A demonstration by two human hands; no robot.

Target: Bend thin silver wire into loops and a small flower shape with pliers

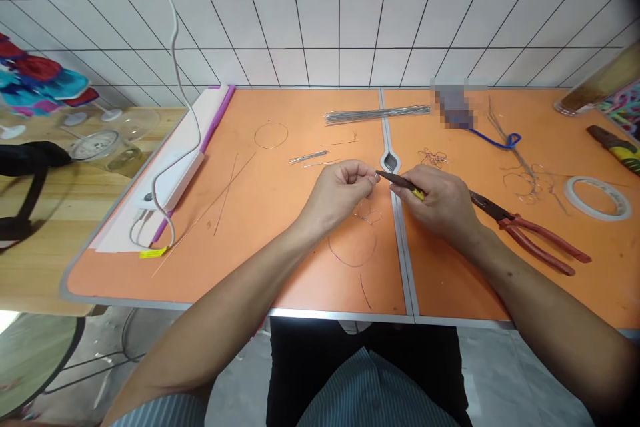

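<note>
My right hand (440, 197) is closed around small pliers (400, 181) with dark jaws and a bit of yellow on the handle. Their tip meets the fingertips of my left hand (345, 187), which pinch a thin wire too fine to make out fully. Below the left fingers a wire loop (352, 265) hangs or lies over the orange table; I cannot tell which. A short dark wire (366, 292) lies nearer the front edge. Beside my right wrist rest larger pliers with red handles (543, 237).
Behind my hands lies a bundle of straight wires (377, 114). A power strip (180, 183) with a white cable is at left. Tangled wire (434, 159), a white tape roll (597, 199) and a dark-and-yellow tool (615, 149) lie to the right. A metal seam (400, 240) crosses the table.
</note>
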